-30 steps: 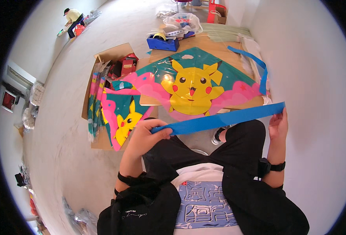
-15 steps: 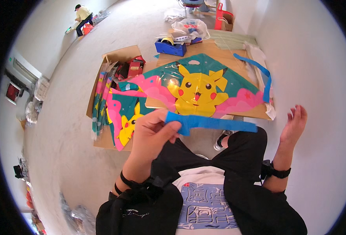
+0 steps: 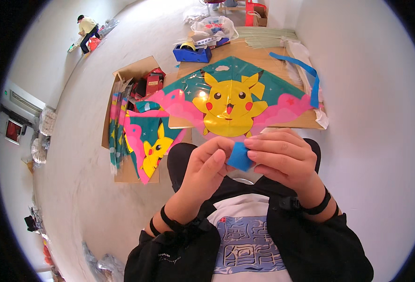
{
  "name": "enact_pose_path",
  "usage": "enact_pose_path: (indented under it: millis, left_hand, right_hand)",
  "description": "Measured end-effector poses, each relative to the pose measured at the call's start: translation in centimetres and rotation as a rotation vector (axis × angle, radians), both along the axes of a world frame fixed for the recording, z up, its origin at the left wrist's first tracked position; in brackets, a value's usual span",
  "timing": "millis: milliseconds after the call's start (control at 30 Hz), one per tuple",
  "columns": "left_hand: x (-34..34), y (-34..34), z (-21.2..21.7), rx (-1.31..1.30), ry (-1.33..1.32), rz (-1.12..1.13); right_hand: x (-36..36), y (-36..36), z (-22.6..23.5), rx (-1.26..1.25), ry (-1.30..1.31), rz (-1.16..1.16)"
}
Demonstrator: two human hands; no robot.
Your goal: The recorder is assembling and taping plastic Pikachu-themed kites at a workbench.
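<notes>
A small folded piece of bright blue paper-like strip [image 3: 240, 156] is pinched between both hands in front of the chest; the left hand [image 3: 206, 170] is closed on its left edge with thumb and forefinger pressed together, and the right hand [image 3: 278, 157] is curled over its right side, fingers [image 3: 263, 141] bent and pressed on it; most of the blue piece is hidden behind the fingers, so its full length cannot be made out. Beyond the hands a teal and pink plastic kite printed with a yellow cartoon creature [image 3: 228, 101] is laid flat on a low brown bench [image 3: 306, 121]; its lower tip is covered by the hands. A long blue ribbon strip [image 3: 306, 75] is draped over the bench's right end; a blue tape dispenser [image 3: 192, 52] is seen at the far edge, beside a clear plastic bag [image 3: 212, 26] whose contents are hard to tell. On the floor to the left, a stack of similar kites [image 3: 144, 141] is spread over a flattened cardboard box [image 3: 132, 75]; far off, a person in a yellow top [image 3: 86, 27] is crouched by the wall.
</notes>
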State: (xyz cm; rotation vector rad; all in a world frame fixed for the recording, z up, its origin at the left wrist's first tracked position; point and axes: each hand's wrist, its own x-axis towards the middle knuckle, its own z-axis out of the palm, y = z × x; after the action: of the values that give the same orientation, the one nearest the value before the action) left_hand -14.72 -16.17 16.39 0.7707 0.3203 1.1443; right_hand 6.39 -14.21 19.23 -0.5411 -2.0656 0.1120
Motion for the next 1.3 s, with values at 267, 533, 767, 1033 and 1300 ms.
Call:
enact_pose_path:
  millis: [267,533,767,1033,1300]
  left_hand:
    - [-0.7,0.0,-1.0,0.249,0.181,0.013]
    - [-0.5,0.0,-1.0,0.293,0.272,0.094]
    - [-0.5,-0.1,-1.1,0.321,0.344,0.145]
    - [-0.4,-0.1,-1.1,0.273,0.347,0.157]
    - [0.2,0.2,-1.5,0.101,0.363,0.104]
  right_hand:
    - [0.0,-0.2,-0.6,-0.084,0.050,0.031]
    - [-0.1,-0.2,-0.4,-0.071,0.012,0.023]
    - [-0.2,-0.2,-0.5,-0.073,-0.006,0.013]
    - [-0.1,-0.3,-0.6,-0.110,-0.032,0.023]
    - [-0.4,-0.4,-0.8,-0.214,0.050,-0.007]
